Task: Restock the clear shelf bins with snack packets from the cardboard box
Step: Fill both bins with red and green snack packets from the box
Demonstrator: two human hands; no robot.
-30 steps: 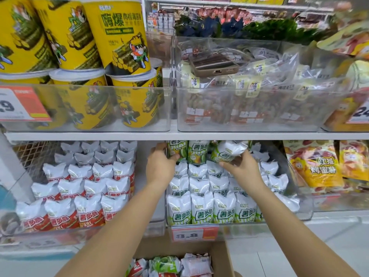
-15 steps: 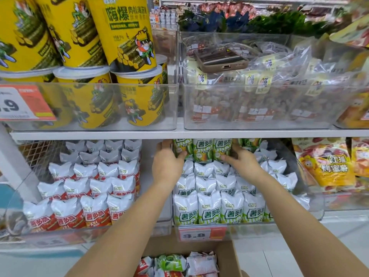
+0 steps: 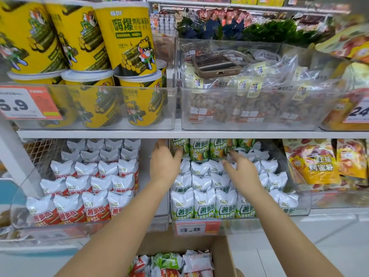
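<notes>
**Both hands reaching into the green-packet bin**

Three green-and-white snack packets (image 3: 199, 149) are standing upright across the far row, right under the shelf edge. In front of them, four near-row packets (image 3: 213, 204) are facing out. The left hand (image 3: 164, 166) is reaching in, fingers relaxed, touching the leftmost far packet. The right hand (image 3: 240, 170) is spreading wide by the rightmost one, holding nothing. The cardboard box (image 3: 221, 254) is sitting near, bottom centre, packets inside.

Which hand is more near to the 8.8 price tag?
Left. The left hand is above the tag, slightly to its left; the right hand is above and further off to its right.
</notes>
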